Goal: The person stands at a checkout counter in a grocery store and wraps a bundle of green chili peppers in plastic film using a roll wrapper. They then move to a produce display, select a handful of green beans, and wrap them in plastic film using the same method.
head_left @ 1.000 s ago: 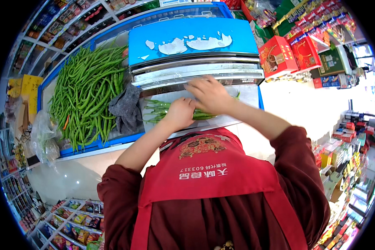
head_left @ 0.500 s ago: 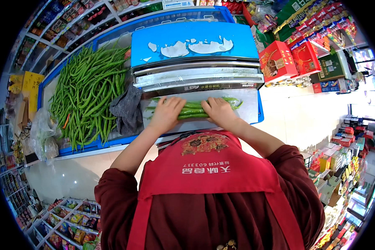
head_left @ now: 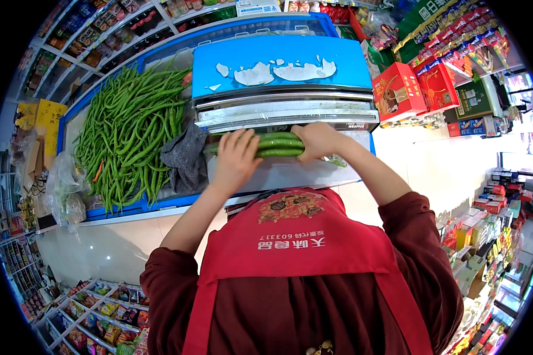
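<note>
A bundle of long green chili peppers (head_left: 280, 145) lies sideways in front of me, in shiny clear film. My left hand (head_left: 237, 157) is closed over its left end, fingers pointing away from me. Wrapped round the right part is my right hand (head_left: 318, 141), its thumb hidden. A loose tail of film with pepper tips (head_left: 336, 160) sticks out below that hand. Just beyond both hands stands a blue-topped film wrapping machine (head_left: 278, 65), its paint peeled in white patches. Its metal front edge comes close to the bundle.
Left of the machine is a large heap of loose green chili peppers (head_left: 127, 133). A crumpled grey cloth (head_left: 185, 157) lies between heap and bundle. A clear plastic bag (head_left: 65, 189) hangs at the counter's left end. Red gift boxes (head_left: 398, 92) stand to the right.
Both hands have moved the bundle slightly away from me, toward the machine. My right hand has turned and wraps further round it, and the peppers look more tightly gathered.
</note>
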{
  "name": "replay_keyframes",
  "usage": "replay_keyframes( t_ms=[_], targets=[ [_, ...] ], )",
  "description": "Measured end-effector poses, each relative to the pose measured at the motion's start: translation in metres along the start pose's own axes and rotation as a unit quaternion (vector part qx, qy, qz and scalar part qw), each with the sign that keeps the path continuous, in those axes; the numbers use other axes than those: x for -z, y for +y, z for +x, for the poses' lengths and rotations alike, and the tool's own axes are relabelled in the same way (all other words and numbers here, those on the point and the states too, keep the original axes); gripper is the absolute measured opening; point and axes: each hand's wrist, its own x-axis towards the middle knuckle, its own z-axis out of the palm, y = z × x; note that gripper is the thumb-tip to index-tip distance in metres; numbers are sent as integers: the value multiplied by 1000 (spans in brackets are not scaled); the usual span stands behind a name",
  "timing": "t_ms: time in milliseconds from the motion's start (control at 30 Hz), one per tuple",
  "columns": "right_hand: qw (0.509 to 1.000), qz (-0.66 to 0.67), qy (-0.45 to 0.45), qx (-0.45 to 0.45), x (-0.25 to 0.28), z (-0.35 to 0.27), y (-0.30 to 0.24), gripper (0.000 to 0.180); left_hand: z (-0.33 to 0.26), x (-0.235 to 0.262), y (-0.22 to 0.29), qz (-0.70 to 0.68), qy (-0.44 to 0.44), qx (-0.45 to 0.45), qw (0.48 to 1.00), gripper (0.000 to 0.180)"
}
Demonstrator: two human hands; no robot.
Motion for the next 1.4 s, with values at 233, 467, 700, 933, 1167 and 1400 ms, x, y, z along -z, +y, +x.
replay_keyframes(
  t_ms=[233,467,700,933,1167,1400],
  targets=[
    [975,145,-167,-11,30,13,5,53,24,-31,13,119,75,-40,989,60],
    [993,-62,57,-83,21,-16,-40,67,26,-32,8,75,67,-37,994,53],
    [900,-290,327,2,-32,-20,-34,51,40,-7,7,21,-59,-29,998,70],
    [951,-228,207,12,-6,-19,-35,68,3,12,-28,101,1,-28,995,75],
    [971,-207,120,7,8,-21,-40,74,3,14,-26,47,-47,6,998,79],
    [985,-12,138,103,61,90,-84,20,-2,0,-24,56,-1,21,998,79]
  ],
)
